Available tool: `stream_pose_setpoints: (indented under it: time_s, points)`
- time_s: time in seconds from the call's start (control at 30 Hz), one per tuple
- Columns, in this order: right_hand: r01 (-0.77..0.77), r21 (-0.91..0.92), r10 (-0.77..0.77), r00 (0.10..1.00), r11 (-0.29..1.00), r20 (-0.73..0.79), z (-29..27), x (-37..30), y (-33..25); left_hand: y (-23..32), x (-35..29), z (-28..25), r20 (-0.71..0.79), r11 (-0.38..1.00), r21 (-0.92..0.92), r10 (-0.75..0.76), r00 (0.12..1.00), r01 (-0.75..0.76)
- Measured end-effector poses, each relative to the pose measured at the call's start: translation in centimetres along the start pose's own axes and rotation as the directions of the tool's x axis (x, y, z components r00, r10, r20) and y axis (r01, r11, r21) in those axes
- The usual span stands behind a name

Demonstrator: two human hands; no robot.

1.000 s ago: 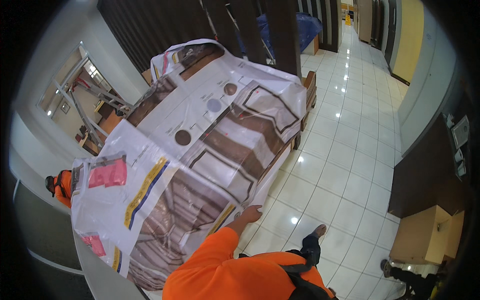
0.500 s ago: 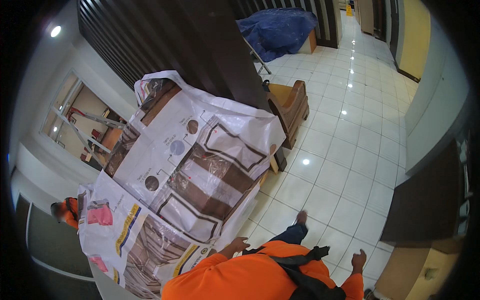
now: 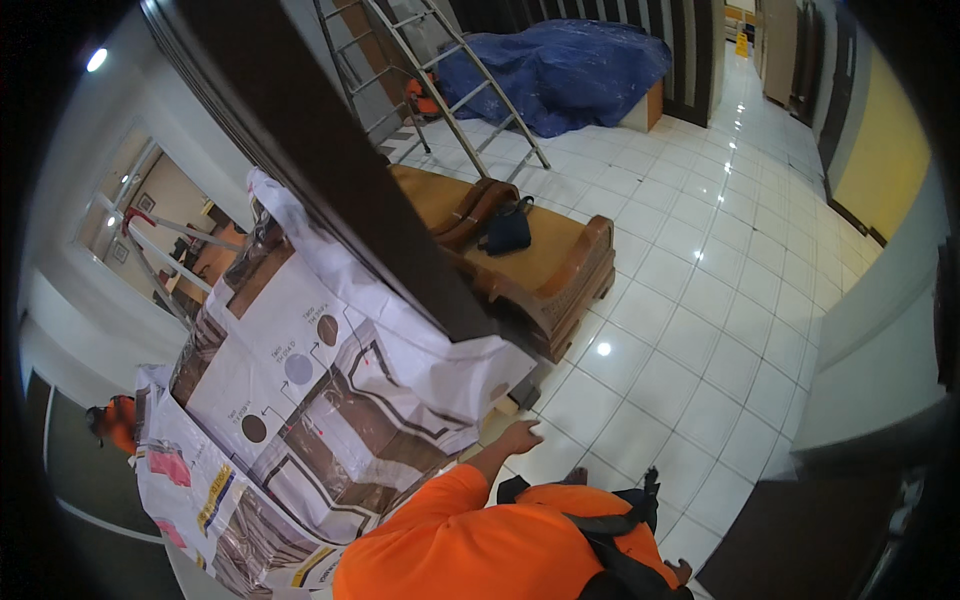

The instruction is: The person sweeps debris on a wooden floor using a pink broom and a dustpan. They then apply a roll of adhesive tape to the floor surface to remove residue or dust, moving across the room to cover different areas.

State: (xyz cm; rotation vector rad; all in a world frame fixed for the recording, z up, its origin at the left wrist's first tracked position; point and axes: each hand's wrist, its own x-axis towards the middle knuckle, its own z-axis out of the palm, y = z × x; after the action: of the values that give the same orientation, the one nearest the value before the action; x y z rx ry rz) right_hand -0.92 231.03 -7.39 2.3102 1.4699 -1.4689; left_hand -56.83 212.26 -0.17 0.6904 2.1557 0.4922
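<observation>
My left hand [image 3: 520, 438] is stretched forward over the tiled floor, empty, its fingers loosely bent and a little apart. It is just beyond the near right corner of a large printed banner sheet [image 3: 270, 330], which drapes over something bulky whose shape is hidden. A gap shows between the hand and the sheet. Low on my right side, my right hand [image 3: 681, 571] hangs partly hidden by my orange clothing. Its fingers look slightly apart, with nothing visible in them. A dark strap [image 3: 605, 522] crosses my body.
A dark pillar [image 3: 330, 170] rises beside the sheet. Past it stand a carved wooden bench [image 3: 575, 240] bearing a dark bag [image 3: 508, 230], a stepladder [image 3: 470, 95] and a blue tarp [image 3: 560, 75]. White tiles [image 3: 690, 320] run ahead; a dark panel [image 3: 800, 530] lies right. Another person [image 3: 122, 425] is far left.
I have moved forward alongside the covered furniture; more of the bench, bag and stepladder shows. My left hand has reached further forward, while my right hand has dropped lower and back.
</observation>
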Motion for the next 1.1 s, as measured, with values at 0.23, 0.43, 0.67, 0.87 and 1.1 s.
stream_pose_setpoints:
  time_s: [0.23, 0.43, 0.67, 0.87, 1.1]
  points:
    - [0.127, -0.103, -0.116, 0.987, 0.987, 0.108, 0.0, 11.1, -16.5, 14.0, 10.8, -8.9, -0.25, 0.978, -0.181, 0.059, 0.966, -0.107]
    - [0.332, -0.25, -0.239, 0.91, 0.909, 0.339, -2.3, 22.2, -35.7, 1.4, 5.6, 1.4, -0.228, 0.897, 0.096, -0.401, 0.887, 0.431]
    - [0.711, -0.245, -0.696, 0.7, 0.659, 0.16, -5.5, 52.5, -58.0, 4.7, 14.3, 6.0, -0.137, 0.928, -0.289, -0.284, 0.949, 0.235]
    - [0.515, -0.355, -0.404, 0.848, 0.78, 0.342, -4.8, 44.6, -70.8, 14.8, 20.8, 6.5, -0.164, 0.967, -0.243, 0.038, 0.986, -0.078]
    - [0.889, -0.447, -0.629, 0.292, -0.1, 0.721, -0.5, 55.7, -72.7, 22.0, 33.9, -2.3, -0.054, 0.681, -0.556, -0.602, 0.797, 0.476]
